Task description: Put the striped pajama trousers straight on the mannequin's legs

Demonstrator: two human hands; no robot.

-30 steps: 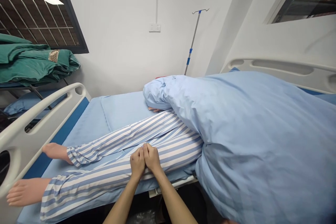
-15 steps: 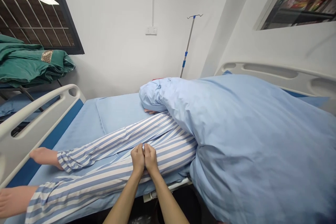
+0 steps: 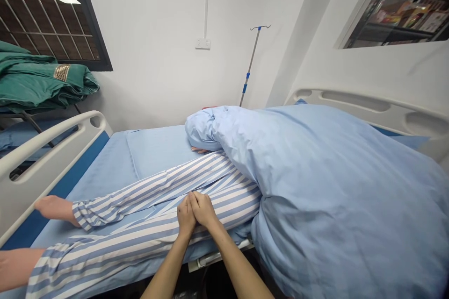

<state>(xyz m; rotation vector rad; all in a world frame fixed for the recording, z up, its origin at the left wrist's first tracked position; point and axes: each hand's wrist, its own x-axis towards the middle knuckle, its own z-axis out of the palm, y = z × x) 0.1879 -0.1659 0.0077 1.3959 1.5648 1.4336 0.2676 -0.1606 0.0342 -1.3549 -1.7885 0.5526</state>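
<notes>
My left hand [image 3: 185, 215] and my right hand [image 3: 203, 209] are held closed against each other, fingers curled, with my right hand partly overlapping the left. No object shows in either one. Both hands are over the near thigh of blue-and-white striped trousers [image 3: 140, 238], worn by a figure lying on the bed; whether they press on the cloth I cannot tell. Bare feet, the far one [image 3: 56, 208] at the left, stick out of the trouser legs. A bulky light blue quilt [image 3: 315, 173] covers the figure from the hips up, and some fingers [image 3: 199, 150] peek out beneath it.
A footboard [image 3: 52, 149] closes the bed's left end, a headboard [image 3: 351, 98] the right. Behind the bed a drip stand [image 3: 250, 63] rises by the wall. Folded green cloth [image 3: 42, 81] is piled at the left, under a barred window [image 3: 42, 9].
Two fists side by side have become overlapping hands, my right hand having shifted over the left. The view has tilted slightly; quilt and trousers look unchanged.
</notes>
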